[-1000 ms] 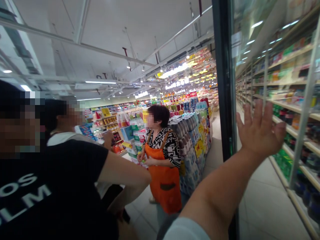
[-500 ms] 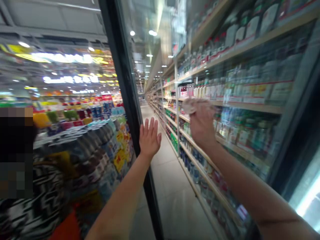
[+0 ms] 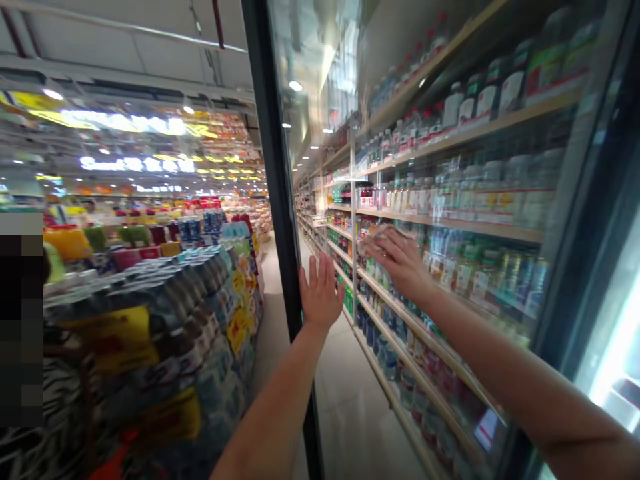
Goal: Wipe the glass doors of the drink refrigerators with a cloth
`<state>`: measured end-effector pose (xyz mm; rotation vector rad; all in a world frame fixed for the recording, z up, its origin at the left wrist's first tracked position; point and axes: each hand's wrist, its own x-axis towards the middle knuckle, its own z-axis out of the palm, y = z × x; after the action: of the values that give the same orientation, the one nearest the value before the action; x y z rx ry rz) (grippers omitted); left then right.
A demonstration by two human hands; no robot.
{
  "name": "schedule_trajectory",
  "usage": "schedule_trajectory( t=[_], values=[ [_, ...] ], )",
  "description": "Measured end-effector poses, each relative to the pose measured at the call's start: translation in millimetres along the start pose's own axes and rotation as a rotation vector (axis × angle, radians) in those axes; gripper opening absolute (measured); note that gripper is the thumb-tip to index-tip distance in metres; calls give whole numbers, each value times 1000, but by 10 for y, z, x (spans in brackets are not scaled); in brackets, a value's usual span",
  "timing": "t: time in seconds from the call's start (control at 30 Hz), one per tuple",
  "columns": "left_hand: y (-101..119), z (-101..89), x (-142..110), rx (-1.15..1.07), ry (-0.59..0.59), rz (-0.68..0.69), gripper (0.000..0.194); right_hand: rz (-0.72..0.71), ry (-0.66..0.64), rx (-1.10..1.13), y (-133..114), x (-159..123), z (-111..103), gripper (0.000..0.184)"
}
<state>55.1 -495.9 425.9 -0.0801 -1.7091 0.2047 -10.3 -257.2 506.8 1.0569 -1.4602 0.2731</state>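
Note:
A glass door point(image 3: 330, 373) with a dark frame point(image 3: 273, 133) stands open in front of me. Against its pane, close to the left frame edge, my left hand point(image 3: 321, 293) lies flat with its fingers stretched out. My right hand point(image 3: 400, 263) presses a pale, crumpled cloth point(image 3: 383, 239) to the glass, fingers over it. Shelves of bottles point(image 3: 480, 100) show in the pane behind both hands; part of this view looks like reflection.
On the left, shrink-wrapped drink packs point(image 3: 200, 280) are stacked along the aisle, with yellow signs point(image 3: 117, 340) on them. A person in black-and-white patterned clothing point(image 3: 35, 440) is at the left edge. A bright light strip point(image 3: 613, 367) glows at the right.
My right hand has moved down a little with the cloth along the glass. The left hand stays flat on the pane. The view has shifted, and the person at left sits farther toward the edge.

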Motion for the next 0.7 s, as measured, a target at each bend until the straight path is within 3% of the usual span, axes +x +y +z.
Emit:
schedule_trajectory(
  t=[0.07,0.13,0.2,0.27,0.37,0.43,0.6,0.7],
  values=[
    [6,-42,-3,7,-4,1,74,47,68,29,23,55,-71,39],
    [14,-74,-11,14,-16,-2,75,200,221,15,123,165,-170,36],
    [25,-101,-17,18,-29,-8,76,318,283,-20,168,278,-229,37],
    [40,-129,-21,20,-37,-16,76,322,200,-59,90,344,-215,39],
    [65,-178,-22,19,-38,-15,76,103,-91,-102,-132,352,-136,45],
    [81,-213,-25,19,-36,-17,76,57,-198,-134,-186,354,-134,49],
    [108,-273,-42,-65,-60,-45,75,504,33,-204,8,472,-342,54],
    [122,-319,-64,-125,-67,-71,69,500,66,-135,-150,587,-334,55]
  ],
)
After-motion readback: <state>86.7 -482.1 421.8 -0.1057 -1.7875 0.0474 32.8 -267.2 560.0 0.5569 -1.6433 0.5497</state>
